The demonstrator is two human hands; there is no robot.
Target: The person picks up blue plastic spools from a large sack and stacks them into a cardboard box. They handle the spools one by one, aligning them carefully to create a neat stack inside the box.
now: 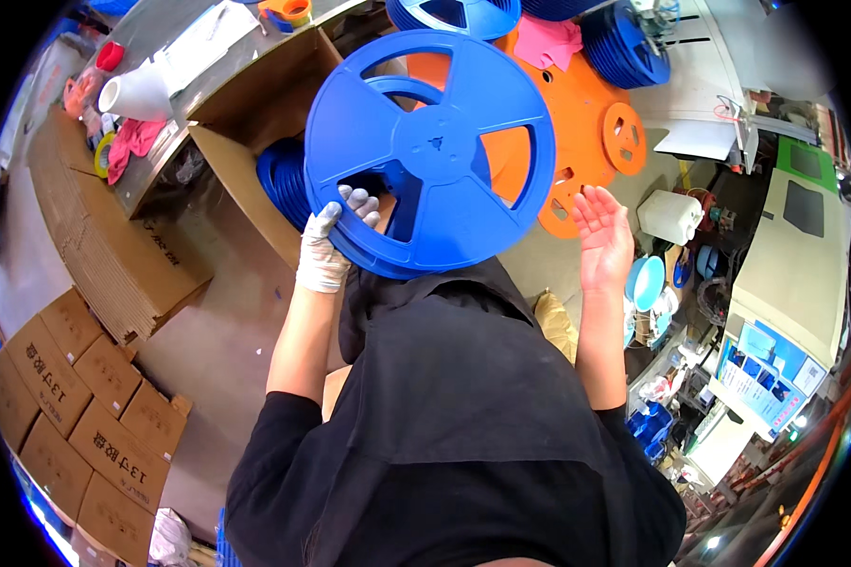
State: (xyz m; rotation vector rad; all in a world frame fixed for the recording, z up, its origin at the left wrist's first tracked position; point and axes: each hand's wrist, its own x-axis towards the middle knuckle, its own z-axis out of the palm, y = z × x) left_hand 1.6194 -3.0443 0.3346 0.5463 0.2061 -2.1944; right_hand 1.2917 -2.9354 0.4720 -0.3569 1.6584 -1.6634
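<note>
Grey floor [203, 378] below; blue reel [492, 213] faces camera, hub [435, 143] axis likewise; hands: left hand [321, 260] gripping rim [542, 161], right hand [603, 244] flat.

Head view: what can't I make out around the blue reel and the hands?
All in the head view:
- Left hand: part of its grip, behind the rim of the blue reel.
- Cardboard box: much of its inside, behind the reel.
- Orange disc: part of it, behind the reel.
- Rear blue reel: its far side, cut off by the top edge.
</note>
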